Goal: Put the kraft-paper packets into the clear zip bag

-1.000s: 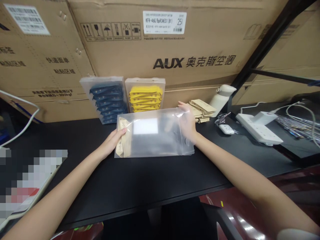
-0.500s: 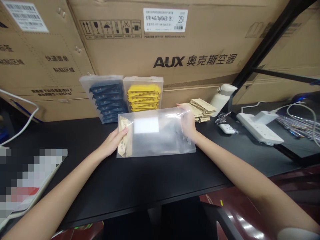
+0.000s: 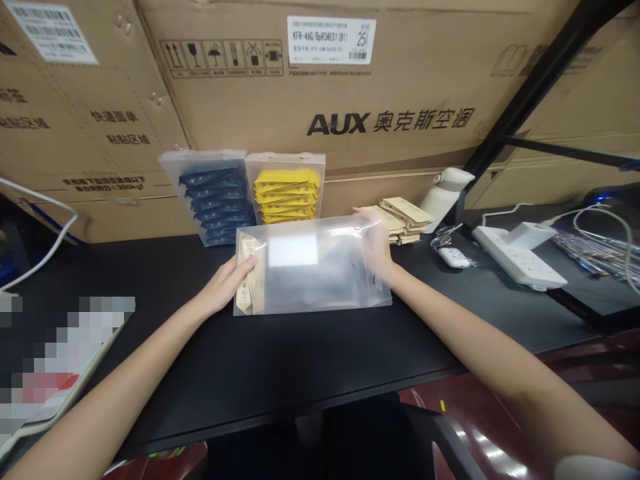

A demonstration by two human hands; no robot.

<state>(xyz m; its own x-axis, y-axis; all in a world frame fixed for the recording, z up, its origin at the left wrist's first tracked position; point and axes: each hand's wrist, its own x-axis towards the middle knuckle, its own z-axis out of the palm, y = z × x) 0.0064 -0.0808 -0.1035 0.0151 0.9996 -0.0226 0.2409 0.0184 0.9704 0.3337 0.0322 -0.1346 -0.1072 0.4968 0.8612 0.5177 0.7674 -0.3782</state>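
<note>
A frosted clear plastic box (image 3: 330,283) lies on its side in front of me, over the black table. At its left end stand a few beige packets (image 3: 247,283), seen through the plastic. My left hand (image 3: 227,283) grips that end, thumb on the front face and the other fingers behind. My right hand (image 3: 381,247) holds the right end; the plastic blurs part of it, and most of its fingers are hidden. Just behind this hand sits a pile of beige packets (image 3: 407,212).
Two similar boxes stand at the back, one with blue packets (image 3: 217,207), the other with yellow packets (image 3: 287,193). To the right are a white bottle (image 3: 445,193), a white earphone case (image 3: 454,257) and a power strip (image 3: 523,257). Large cartons (image 3: 240,120) wall the back.
</note>
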